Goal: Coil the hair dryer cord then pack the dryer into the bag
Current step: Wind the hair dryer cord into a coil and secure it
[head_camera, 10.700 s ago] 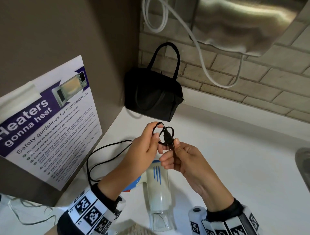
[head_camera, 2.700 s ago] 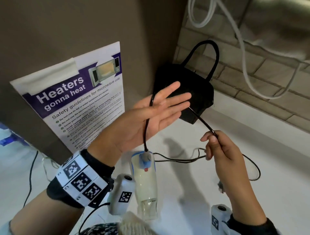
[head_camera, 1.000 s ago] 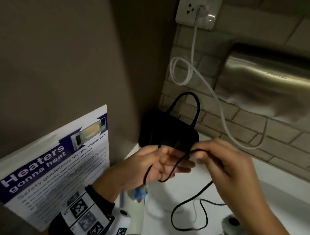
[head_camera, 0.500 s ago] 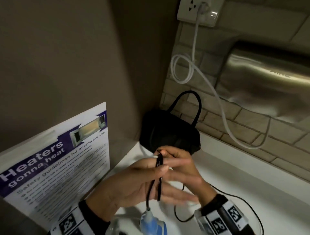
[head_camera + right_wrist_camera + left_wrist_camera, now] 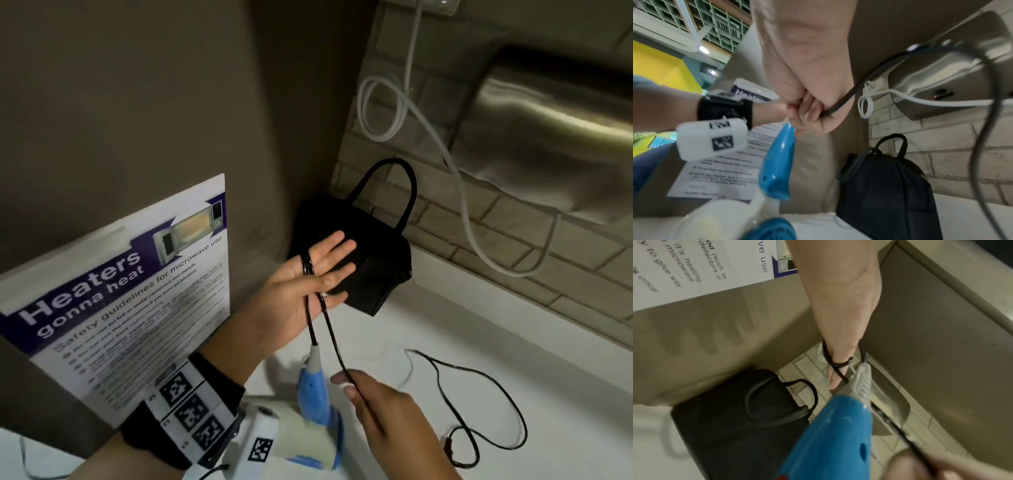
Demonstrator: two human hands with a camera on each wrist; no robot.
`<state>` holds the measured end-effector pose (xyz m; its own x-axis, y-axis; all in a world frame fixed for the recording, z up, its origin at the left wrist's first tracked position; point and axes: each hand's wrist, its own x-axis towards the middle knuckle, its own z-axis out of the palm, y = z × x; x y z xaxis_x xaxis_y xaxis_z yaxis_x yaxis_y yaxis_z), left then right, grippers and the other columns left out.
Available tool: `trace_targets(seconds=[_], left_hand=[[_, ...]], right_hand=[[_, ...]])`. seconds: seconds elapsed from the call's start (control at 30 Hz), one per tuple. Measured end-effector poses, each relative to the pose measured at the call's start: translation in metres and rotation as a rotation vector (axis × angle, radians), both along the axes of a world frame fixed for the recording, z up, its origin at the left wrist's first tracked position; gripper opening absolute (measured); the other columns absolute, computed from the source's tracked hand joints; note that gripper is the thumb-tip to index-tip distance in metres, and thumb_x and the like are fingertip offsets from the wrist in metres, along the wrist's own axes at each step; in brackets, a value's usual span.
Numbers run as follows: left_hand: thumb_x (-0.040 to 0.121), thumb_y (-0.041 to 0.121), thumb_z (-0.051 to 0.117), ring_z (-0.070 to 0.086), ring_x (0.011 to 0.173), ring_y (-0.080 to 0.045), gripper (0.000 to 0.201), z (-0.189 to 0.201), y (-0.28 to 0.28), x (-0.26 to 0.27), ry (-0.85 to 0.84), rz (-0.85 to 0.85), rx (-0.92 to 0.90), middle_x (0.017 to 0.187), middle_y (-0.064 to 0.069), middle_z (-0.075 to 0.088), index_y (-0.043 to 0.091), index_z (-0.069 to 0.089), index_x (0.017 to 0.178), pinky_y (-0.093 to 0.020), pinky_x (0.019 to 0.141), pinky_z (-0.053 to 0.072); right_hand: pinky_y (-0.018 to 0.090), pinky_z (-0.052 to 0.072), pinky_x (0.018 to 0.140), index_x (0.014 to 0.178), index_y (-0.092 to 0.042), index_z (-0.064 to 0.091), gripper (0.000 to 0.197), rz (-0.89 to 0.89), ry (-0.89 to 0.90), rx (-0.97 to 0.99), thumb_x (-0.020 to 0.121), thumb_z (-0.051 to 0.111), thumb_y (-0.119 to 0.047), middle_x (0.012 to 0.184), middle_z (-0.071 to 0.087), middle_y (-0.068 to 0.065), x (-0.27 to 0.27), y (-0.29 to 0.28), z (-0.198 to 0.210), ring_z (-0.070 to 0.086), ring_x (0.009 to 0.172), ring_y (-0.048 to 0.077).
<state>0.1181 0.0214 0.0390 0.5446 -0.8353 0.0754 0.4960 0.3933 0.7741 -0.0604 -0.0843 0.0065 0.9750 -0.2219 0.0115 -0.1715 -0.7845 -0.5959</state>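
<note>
Black cord now loops the flat left hand; right hand has dropped, pinching it.

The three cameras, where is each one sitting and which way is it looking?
Head: on the person's head, looking down at the left hand wrapped with black cord, right hand and black bag.
Left wrist: looks along the left hand toward the tiled wall.
Right wrist: low, looks along the right hand's fingers.
All share the bag and blue dryer handle.
</note>
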Motion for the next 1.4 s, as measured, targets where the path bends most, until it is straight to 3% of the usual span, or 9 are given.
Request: trace_targets(seconds=[0.1, 0.3, 0.4, 0.5, 0.7, 0.8, 0.93, 1.17, 1.4], left_hand=[[0.085, -0.005, 0.04, 0.047, 0.132, -0.025, 0.061, -0.004, 0.0, 0.005, 0.015, 0.039, -0.001, 0.143, -0.002, 0.051, 0.02, 0.042, 0.14, -0.049, 0.107, 0.037], [0.095, -0.008, 0.032, 0.05, 0.129, -0.028, 0.051, -0.004, -0.005, -0.001, 0.062, 0.083, -0.018, 0.14, -0.015, 0.051, 0.008, 0.033, 0.143, -0.049, 0.105, 0.04], [0.097, -0.008, 0.03, 0.051, 0.128, -0.028, 0.048, -0.005, -0.004, 0.001, 0.041, 0.129, 0.022, 0.137, -0.017, 0.054, 0.005, 0.033, 0.142, -0.05, 0.107, 0.037], [0.098, -0.006, 0.03, 0.052, 0.127, -0.028, 0.045, -0.015, -0.001, 0.002, 0.02, 0.147, 0.084, 0.134, -0.018, 0.056, 0.005, 0.033, 0.141, -0.05, 0.11, 0.035], [0.102, 0.025, 0.032, 0.051, 0.128, -0.019, 0.045, -0.027, -0.004, -0.013, -0.203, 0.036, 0.222, 0.137, -0.008, 0.055, 0.009, 0.029, 0.144, -0.044, 0.112, 0.033], [0.089, 0.047, 0.039, 0.055, 0.124, -0.021, 0.064, -0.021, -0.002, -0.017, -0.181, -0.007, 0.195, 0.131, -0.007, 0.061, 0.008, 0.037, 0.139, -0.04, 0.105, 0.043], [0.093, 0.044, 0.029, 0.057, 0.122, -0.027, 0.052, -0.014, 0.002, -0.02, -0.139, -0.101, 0.189, 0.125, -0.009, 0.065, 0.013, 0.053, 0.126, -0.045, 0.106, 0.041], [0.089, 0.051, 0.043, 0.047, 0.13, -0.036, 0.07, -0.009, 0.011, -0.026, -0.203, -0.359, 0.122, 0.138, -0.02, 0.052, 0.0, 0.042, 0.137, -0.051, 0.113, 0.028], [0.093, 0.035, 0.047, 0.043, 0.13, -0.044, 0.059, -0.001, 0.011, -0.029, -0.195, -0.44, 0.003, 0.139, -0.027, 0.047, -0.004, 0.039, 0.137, -0.054, 0.112, 0.029]], right_hand=[[0.006, 0.041, 0.074, 0.101, -0.057, 0.035, 0.017, -0.014, 0.007, -0.063, 0.085, 0.03, -0.052, 0.081, 0.061, -0.014, -0.017, 0.01, 0.019, 0.05, 0.07, -0.002], [-0.018, 0.002, 0.063, 0.06, -0.051, 0.055, 0.029, -0.015, 0.076, -0.369, 0.067, 0.027, -0.047, 0.053, 0.052, -0.031, -0.02, 0.019, 0.07, 0.049, 0.085, -0.005], [-0.013, 0.016, 0.066, 0.071, -0.057, 0.06, 0.033, 0.106, 0.092, -0.29, 0.087, 0.038, -0.037, 0.079, 0.061, -0.026, -0.019, 0.015, 0.057, 0.047, 0.08, -0.001], [-0.004, 0.031, 0.067, 0.072, -0.047, 0.064, 0.023, 0.015, -0.081, -0.282, 0.065, 0.049, -0.031, 0.06, 0.062, -0.023, -0.024, 0.018, 0.053, 0.051, 0.071, 0.001], [0.023, 0.047, 0.054, 0.086, -0.034, 0.057, 0.029, 0.158, -0.338, -0.337, 0.074, 0.055, -0.007, 0.074, 0.063, -0.016, -0.007, 0.003, 0.082, 0.056, 0.06, 0.006], [0.019, 0.039, 0.053, 0.084, -0.025, 0.061, 0.016, 0.129, -0.407, -0.335, 0.084, 0.051, -0.013, 0.071, 0.055, -0.017, 0.015, -0.008, 0.107, 0.04, 0.059, -0.001], [0.019, 0.042, 0.057, 0.083, -0.02, 0.062, 0.016, 0.152, -0.473, -0.348, 0.084, 0.048, -0.011, 0.073, 0.059, -0.013, 0.051, -0.025, 0.118, 0.053, 0.065, 0.003], [0.004, 0.035, 0.065, 0.08, -0.013, 0.066, 0.021, 0.263, -0.492, -0.245, 0.09, 0.05, -0.023, 0.07, 0.047, -0.023, 0.105, -0.055, 0.1, 0.048, 0.066, -0.014], [0.017, 0.043, 0.064, 0.075, -0.004, 0.059, 0.024, 0.29, -0.22, 0.208, 0.095, 0.052, -0.015, 0.068, 0.058, -0.006, 0.115, -0.043, 0.057, 0.055, 0.066, 0.002]])
